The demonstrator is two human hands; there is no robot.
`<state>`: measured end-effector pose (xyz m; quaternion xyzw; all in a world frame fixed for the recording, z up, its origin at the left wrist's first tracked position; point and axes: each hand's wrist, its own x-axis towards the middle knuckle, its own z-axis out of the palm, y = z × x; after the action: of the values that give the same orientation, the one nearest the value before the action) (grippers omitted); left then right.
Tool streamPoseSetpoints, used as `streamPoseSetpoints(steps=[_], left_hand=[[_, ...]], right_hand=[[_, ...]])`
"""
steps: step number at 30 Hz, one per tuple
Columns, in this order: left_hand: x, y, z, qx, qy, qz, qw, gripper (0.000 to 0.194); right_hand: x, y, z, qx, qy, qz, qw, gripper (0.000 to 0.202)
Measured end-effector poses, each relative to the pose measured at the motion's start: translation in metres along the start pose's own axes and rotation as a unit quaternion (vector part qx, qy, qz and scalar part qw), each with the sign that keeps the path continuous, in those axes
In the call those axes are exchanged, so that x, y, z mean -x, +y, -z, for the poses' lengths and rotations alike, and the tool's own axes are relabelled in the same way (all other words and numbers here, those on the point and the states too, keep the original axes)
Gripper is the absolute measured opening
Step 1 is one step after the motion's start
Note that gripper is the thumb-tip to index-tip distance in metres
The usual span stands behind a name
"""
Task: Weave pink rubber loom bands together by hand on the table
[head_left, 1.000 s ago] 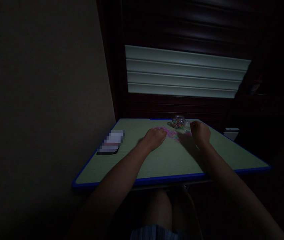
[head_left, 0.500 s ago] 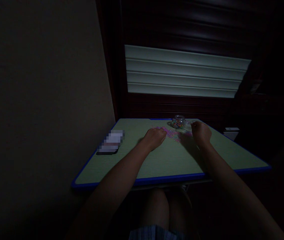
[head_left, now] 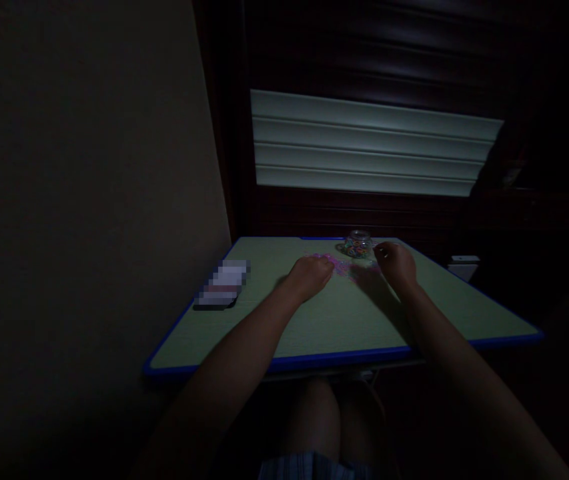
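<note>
My left hand (head_left: 311, 276) rests closed on the table, its fingertips at the edge of a scatter of small pink and purple pieces (head_left: 340, 265); what it pinches is too small to make out. My right hand (head_left: 395, 265) is raised over the table to the right, thumb and forefinger pinched together, and anything between them cannot be made out. Just left of its fingertips stands a round clear glass jar (head_left: 358, 245) with colourful small rings inside. The right hand's shadow falls across part of the scattered pieces.
The pale green table (head_left: 264, 340) has a blue rim. A phone-like object (head_left: 223, 285), blurred out, lies at its left edge. A wall rises on the left. Dark panelling with pale slats stands behind. A white object (head_left: 463, 268) is beyond the right edge.
My right hand has moved a little to the left, closer to the glass jar, and its shadow has shifted left too. My left hand has stayed in place.
</note>
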<state>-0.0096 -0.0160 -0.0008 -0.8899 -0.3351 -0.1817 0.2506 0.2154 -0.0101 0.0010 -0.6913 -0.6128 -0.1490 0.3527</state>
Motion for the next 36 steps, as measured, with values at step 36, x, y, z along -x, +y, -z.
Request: streamPoseSetpoints(steps=[36], left_hand=[[-0.004,0.007,0.012,-0.005,-0.038,0.015,0.999,0.025]], right_hand=[[0.02,-0.036,-0.012,0.02,-0.237,0.213,0.948,0.027]])
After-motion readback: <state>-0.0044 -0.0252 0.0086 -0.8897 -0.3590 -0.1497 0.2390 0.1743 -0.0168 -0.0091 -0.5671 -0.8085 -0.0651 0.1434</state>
